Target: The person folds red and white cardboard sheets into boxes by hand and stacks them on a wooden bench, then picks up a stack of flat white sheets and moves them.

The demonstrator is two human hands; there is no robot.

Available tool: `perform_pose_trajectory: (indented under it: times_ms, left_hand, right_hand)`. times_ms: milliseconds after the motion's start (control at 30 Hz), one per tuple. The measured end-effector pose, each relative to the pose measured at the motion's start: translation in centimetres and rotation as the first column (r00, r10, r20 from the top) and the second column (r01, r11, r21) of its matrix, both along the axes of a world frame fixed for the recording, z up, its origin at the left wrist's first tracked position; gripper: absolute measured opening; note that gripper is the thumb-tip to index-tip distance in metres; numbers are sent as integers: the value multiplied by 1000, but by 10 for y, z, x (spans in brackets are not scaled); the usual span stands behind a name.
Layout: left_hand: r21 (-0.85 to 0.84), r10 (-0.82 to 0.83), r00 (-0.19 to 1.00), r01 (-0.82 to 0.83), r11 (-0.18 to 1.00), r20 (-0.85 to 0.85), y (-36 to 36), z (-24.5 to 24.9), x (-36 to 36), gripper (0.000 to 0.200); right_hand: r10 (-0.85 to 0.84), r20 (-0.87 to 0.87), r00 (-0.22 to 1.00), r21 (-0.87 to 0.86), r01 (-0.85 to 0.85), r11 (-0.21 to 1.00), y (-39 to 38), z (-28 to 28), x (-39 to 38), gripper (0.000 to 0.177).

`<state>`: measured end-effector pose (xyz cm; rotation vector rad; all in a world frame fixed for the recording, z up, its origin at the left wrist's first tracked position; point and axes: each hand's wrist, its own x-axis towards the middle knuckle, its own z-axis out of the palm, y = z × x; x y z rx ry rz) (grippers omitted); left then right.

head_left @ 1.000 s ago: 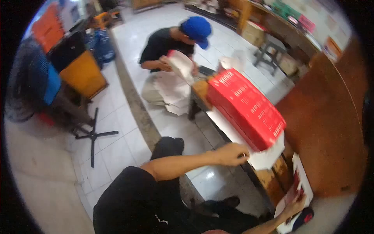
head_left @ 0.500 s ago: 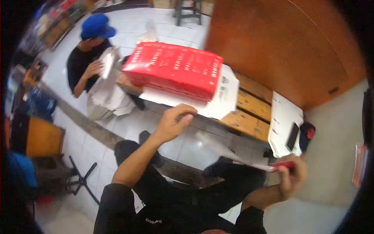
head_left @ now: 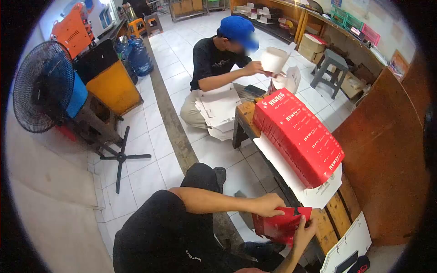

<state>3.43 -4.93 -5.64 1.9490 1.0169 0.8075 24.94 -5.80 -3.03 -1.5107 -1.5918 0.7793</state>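
A red cardboard piece point(head_left: 276, 226), apparently a part-folded box, hangs over my lap beside the bench. My left hand point(head_left: 268, 204) is closed on its upper left edge. At the right edge, the fingers of my right hand point(head_left: 302, 231) pinch the same cardboard. Just beyond my hands, a long row of red folded boxes point(head_left: 302, 136) with white lettering lies on white cardboard sheets point(head_left: 318, 193). Those sheets rest on a slatted wooden bench point(head_left: 325, 227).
More white sheets point(head_left: 350, 243) with a black phone point(head_left: 347, 262) lie at the bench's near end. A co-worker in a blue cap point(head_left: 239, 34) sits on the floor, handling white cardboard. A standing fan point(head_left: 42, 86) is at left, a grey stool point(head_left: 331, 73) at back right.
The view has swung left and up. My left hand, previously free with fingers curled near the bench, now grips the red cardboard that my right hand was holding off to the right.
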Motion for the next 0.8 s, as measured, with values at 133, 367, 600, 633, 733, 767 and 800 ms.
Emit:
perform_pose_trajectory:
  times_ms: [133,367,600,633,733,767,800]
  left_hand:
    - [-47,-23,999,24,999,22,-1,-4,-1,25]
    - [-727,28,868,397,561,495,3,-14,-10,24]
    - [-691,-47,947,264,673,317,2,-28,-8,18]
    - [-689,-56,951,260,677,305,2,-31,-7,16]
    - [-707,-21,951,243,664,307,1,-30,-6,17]
    - [-714,-10,951,239,658,309,0,-29,-6,17]
    - [-693,-29,954,236,682,297,1,-30,-5,18]
  right_hand:
    - [6,-264,964,-51,-21,998,5,-22,11,17]
    - [151,-714,683,154,-57,986,-1,-11,17,19]
    - [417,3,909,-34,-417,908,-3,9,-6,25]
    - [447,147,882,-26,-448,893,-3,9,-8,25]
    - [225,231,947,40,-240,970,-3,8,-7,21]
    - [123,270,955,97,-154,983,-3,7,-6,21]
    - [38,270,962,111,-70,991,-4,12,-9,19]
